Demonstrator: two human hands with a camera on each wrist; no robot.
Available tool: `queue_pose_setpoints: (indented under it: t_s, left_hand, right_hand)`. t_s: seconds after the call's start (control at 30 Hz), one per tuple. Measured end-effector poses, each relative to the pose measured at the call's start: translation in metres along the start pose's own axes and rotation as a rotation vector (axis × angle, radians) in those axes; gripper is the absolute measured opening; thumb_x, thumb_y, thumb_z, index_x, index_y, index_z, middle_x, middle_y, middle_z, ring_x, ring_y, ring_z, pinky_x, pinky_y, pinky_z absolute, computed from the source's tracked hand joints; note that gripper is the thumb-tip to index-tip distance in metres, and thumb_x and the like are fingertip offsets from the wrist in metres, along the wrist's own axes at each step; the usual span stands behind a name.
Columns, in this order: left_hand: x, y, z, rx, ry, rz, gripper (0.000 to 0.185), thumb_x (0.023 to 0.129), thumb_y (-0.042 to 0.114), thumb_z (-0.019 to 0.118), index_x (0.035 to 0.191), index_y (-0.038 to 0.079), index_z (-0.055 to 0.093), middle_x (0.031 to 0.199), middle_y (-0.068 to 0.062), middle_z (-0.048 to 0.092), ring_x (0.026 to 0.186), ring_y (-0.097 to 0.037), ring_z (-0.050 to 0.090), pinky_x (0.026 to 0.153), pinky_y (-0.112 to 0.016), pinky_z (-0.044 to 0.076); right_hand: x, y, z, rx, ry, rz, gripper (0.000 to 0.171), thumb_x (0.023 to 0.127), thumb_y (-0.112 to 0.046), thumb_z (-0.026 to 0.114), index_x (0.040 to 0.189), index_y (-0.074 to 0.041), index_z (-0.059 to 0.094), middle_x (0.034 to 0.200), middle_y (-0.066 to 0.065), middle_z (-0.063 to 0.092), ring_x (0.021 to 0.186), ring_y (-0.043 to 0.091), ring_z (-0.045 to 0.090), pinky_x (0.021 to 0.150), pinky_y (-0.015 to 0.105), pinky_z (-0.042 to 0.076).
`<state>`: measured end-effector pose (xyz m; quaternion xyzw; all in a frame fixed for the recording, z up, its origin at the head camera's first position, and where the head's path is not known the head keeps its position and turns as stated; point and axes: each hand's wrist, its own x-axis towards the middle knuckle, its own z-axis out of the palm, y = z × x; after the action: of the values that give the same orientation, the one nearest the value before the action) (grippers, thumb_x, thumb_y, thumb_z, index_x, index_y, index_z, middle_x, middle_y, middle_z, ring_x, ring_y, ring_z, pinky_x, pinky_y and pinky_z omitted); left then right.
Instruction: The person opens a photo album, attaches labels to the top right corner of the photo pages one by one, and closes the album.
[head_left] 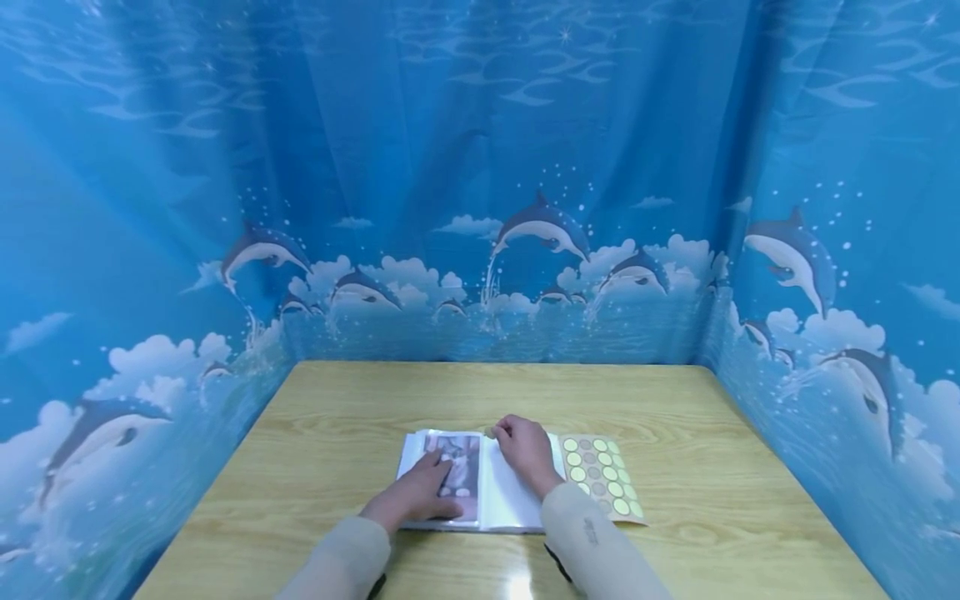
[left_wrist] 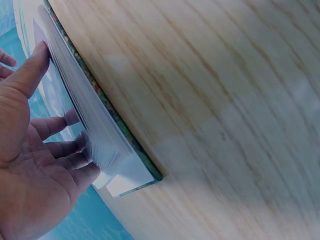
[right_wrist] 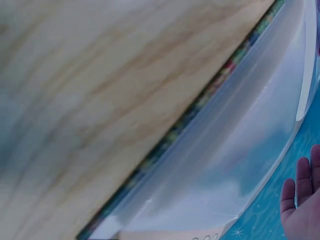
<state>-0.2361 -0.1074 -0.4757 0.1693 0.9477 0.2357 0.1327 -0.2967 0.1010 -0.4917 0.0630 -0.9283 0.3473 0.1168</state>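
A photo album [head_left: 513,504] lies spread on the table, with a photo [head_left: 468,467] in its left page and a pale, blank right page. My left hand [head_left: 420,493] rests on the left page with fingers spread. In the left wrist view, its fingertips touch the clear sleeve beside the thick stack of pages [left_wrist: 85,95]. Over the top of the right page, near the middle fold, my right hand [head_left: 525,450] pinches a small yellowish round sticker [head_left: 491,432], partly hidden by the fingers. The right wrist view shows only some of that hand's fingers, not the sticker.
A sheet of round stickers [head_left: 597,473] lies against the album's right side, with yellow-green circles and several duller spots. The wood-grain table [head_left: 360,400] extends around the album. Blue dolphin-print curtains [head_left: 480,333] hang along its back and sides.
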Motion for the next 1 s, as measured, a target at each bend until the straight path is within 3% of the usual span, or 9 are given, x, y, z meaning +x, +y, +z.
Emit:
queue_pose_setpoints:
  t_s: [0.37, 0.67, 1.0]
  left_hand:
    - [0.003, -0.001, 0.001, 0.021, -0.015, -0.038, 0.084, 0.082, 0.042, 0.078, 0.145, -0.002, 0.045, 0.155, -0.029, 0.027, 0.142, -0.045, 0.028, 0.115, -0.056, 0.027]
    - [0.005, 0.0, 0.001, 0.028, -0.023, -0.048, 0.084, 0.082, 0.043, 0.078, 0.145, -0.002, 0.046, 0.154, -0.029, 0.029, 0.142, -0.045, 0.029, 0.115, -0.056, 0.027]
    - [0.007, -0.001, 0.003, 0.042, -0.019, -0.056, 0.084, 0.081, 0.043, 0.079, 0.144, -0.002, 0.046, 0.155, -0.028, 0.03, 0.142, -0.044, 0.029, 0.115, -0.055, 0.027]
  right_hand:
    - [0.01, -0.01, 0.008, -0.07, -0.022, -0.047, 0.012, 0.093, -0.022, 0.068, 0.087, -0.013, 0.073, 0.078, -0.002, 0.07, 0.068, 0.016, 0.062, 0.064, 0.036, 0.053]
    - [0.016, -0.011, 0.023, -0.111, -0.056, 0.02, 0.014, 0.093, -0.024, 0.067, 0.088, -0.012, 0.073, 0.076, -0.002, 0.068, 0.067, 0.016, 0.06, 0.066, 0.037, 0.053]
    - [0.014, -0.017, 0.031, -0.187, -0.067, -0.004, 0.012, 0.092, -0.022, 0.068, 0.089, -0.012, 0.073, 0.079, 0.0, 0.07, 0.071, 0.019, 0.064, 0.072, 0.04, 0.055]
